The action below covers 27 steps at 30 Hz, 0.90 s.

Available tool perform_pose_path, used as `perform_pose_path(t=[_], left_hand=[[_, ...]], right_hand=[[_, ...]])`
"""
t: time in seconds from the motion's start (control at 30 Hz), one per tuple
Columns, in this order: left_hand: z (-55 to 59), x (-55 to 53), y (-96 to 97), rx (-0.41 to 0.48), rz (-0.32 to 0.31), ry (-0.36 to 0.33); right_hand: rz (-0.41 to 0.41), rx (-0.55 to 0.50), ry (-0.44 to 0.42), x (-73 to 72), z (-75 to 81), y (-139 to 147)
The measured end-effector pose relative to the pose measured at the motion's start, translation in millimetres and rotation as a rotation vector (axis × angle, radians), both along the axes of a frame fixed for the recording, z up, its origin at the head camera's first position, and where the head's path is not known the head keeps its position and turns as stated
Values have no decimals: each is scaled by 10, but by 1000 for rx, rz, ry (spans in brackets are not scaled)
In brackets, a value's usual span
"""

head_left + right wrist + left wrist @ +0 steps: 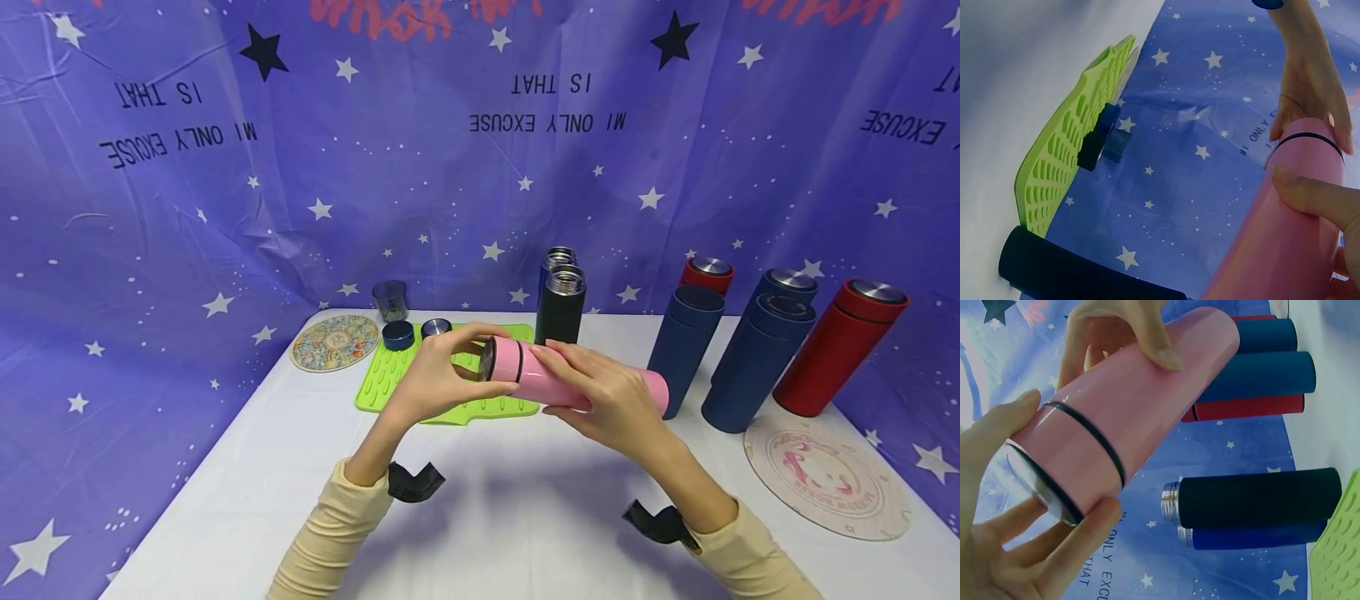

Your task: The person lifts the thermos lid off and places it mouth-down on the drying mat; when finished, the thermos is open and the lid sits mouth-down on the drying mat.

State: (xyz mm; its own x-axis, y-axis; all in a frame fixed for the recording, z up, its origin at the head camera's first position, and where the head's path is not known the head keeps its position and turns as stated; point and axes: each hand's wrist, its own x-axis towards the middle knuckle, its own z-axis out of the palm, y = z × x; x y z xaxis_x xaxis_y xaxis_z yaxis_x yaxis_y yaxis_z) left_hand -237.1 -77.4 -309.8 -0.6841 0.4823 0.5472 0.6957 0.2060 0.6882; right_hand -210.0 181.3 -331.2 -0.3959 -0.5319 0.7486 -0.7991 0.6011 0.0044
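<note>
A pink thermos bottle [555, 379] is held in the air above the table, tilted nearly level, its lid end toward the left. My right hand [611, 396] grips the bottle's body, thumb along the near side in the right wrist view. With thumb and fingers, my left hand [435, 375] holds the pink lid [1063, 462], just beyond the dark ring between lid and body. The lid sits on the bottle. Behind the bottle stand a black thermos [561, 308] and a blue thermos [555, 260], both lidless with bare steel necks.
A green drying mat [390, 379] carries a blue lid [397, 335] and a dark lid [436, 327]. Beyond stands a clear cup [390, 300], near a patterned round mat [333, 342]. At right are several blue and red thermoses [840, 350] and a pale round mat [825, 475].
</note>
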Motion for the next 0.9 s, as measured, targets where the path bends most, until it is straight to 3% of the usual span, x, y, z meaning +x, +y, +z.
perform_pose_path(t=[0.13,0.33,0.43,0.53,0.73,0.9], left_hand=[[6,-13,-11,-60,-65,67],[29,-22,-12,-168,-197,249],[61,18,-3,-180,-223,290],[138,100,3,-161,-239,306],[235,178,20,-77,-273,307],[228,171,8,-37,-216,291]], right_hand=[[17,-11,-73,1,15,34],[137,-44,-344,-11,45,127],[182,-57,-458,-25,52,158],[200,-81,-518,-36,57,182],[205,-104,-500,-40,69,192],[170,-75,-332,-36,50,138]])
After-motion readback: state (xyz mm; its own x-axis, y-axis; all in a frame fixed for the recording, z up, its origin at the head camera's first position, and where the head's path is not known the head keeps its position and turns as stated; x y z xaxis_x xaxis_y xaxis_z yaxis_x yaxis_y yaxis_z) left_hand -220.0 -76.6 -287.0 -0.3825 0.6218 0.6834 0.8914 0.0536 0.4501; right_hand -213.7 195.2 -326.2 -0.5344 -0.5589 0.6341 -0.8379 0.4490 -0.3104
